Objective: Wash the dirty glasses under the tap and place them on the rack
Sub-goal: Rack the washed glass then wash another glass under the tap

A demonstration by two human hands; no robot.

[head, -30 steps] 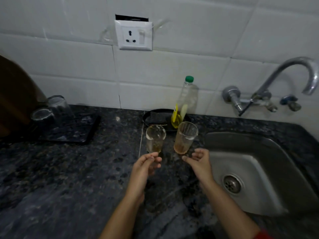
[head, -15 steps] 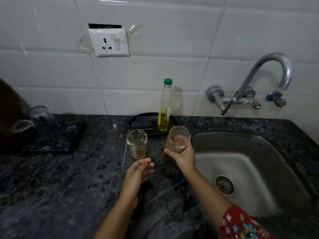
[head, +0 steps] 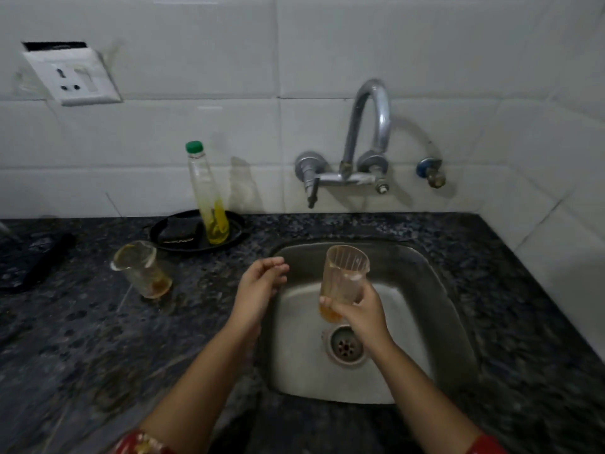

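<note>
Glass (head: 343, 273), ribbed, orange dregs at the base: we hold it upright over the sink (head: 435, 267), below the tap (head: 370, 126), with our right hand (head: 360, 311) wrapped round its lower half. No water runs. Risk: the grip sits low, and once the walls are wet we judge it may slip and strike the steel basin or the drain (head: 345, 347).

Left hand (head: 262, 283): loosely curled, holding nothing, at the sink's left rim. Risk: its reach to the tap lever passes close to the held glass, and a knock could jar it.

Second glass (head: 140, 270): on the worktop (head: 82, 339), left, residue inside, unwashed. Risk: a passing forearm.

Bottle (head: 209, 198), tall and narrow, on a black plate (head: 239, 226): near the reach path and easily toppled.

Rack (head: 32, 260): only a dark slab shows at the far left, which we take for it. It lies well apart from the sink, so the carry over means drips on stone.
</note>
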